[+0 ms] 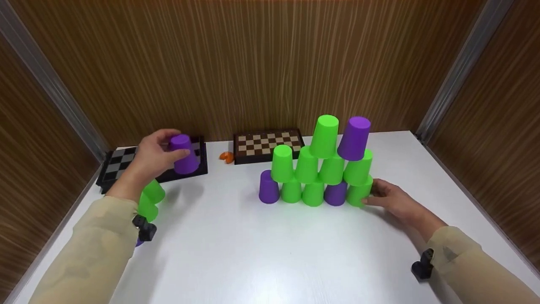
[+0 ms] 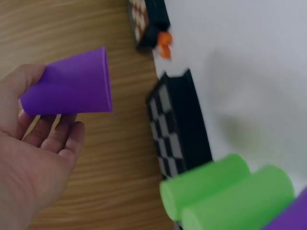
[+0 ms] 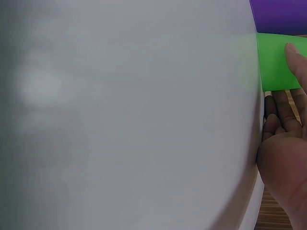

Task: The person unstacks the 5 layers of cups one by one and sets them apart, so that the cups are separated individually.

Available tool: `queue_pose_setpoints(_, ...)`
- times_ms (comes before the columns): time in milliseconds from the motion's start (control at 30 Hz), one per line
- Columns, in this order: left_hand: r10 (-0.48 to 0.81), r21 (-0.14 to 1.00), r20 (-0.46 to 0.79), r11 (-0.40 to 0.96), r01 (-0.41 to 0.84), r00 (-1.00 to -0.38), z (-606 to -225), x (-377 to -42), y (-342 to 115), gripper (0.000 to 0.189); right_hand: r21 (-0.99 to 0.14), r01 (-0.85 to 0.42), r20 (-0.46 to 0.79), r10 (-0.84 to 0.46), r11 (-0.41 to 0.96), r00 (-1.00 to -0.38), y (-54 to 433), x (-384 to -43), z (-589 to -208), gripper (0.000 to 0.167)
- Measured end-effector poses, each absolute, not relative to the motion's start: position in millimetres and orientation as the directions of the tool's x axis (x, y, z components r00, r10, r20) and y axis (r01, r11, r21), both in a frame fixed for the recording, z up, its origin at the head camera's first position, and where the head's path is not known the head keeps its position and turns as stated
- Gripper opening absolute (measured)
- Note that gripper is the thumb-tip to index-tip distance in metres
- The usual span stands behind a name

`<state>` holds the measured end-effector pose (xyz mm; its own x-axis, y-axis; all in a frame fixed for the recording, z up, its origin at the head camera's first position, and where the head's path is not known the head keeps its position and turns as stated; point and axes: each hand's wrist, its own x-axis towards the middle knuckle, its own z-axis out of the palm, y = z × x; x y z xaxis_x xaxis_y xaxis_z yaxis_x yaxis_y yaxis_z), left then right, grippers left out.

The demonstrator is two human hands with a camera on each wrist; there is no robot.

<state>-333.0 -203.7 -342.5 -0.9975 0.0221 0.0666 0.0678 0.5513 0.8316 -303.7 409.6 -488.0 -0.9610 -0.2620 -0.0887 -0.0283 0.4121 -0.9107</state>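
Observation:
My left hand (image 1: 154, 154) grips an upside-down purple cup (image 1: 184, 156) in the air in front of the left checkered board, thumb on one side and fingers on the other. Right of the table's middle stands a stack of upturned green and purple cups. Its bottom row holds several cups, ending in a green cup (image 1: 357, 192) at the right. My right hand (image 1: 390, 198) holds that end cup, thumb across its front and fingers behind. Several green cups (image 1: 310, 164) form the second row. On top stand one green cup (image 1: 327, 137) and one purple cup (image 1: 354, 139).
Beyond my left forearm are more green cups (image 1: 147, 207), partly hidden, with a bit of purple below. A grey-black checkered board (image 1: 120, 162) lies back left, a brown one (image 1: 268, 143) back middle. Between them sits a small orange object (image 1: 227, 157). Wood-grain walls (image 1: 236, 67) enclose the table.

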Motion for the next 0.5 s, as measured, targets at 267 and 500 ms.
queue_pose_setpoints(267,0.024,0.818,0.016,0.574,0.027,-1.0,-362.1,-329.5,-230.1,0.069,-0.901,-0.009,-0.11,-0.248,0.435,-0.962,412.4,-299.5,-487.5,0.075)
queue_pose_setpoints(500,0.002,0.789,-0.035,0.614,-0.027,-0.999,-372.3,-326.6,-240.6,0.075,-0.891,0.002,-0.123,-0.238,0.453,-0.963,414.1,-294.6,-484.7,0.078)
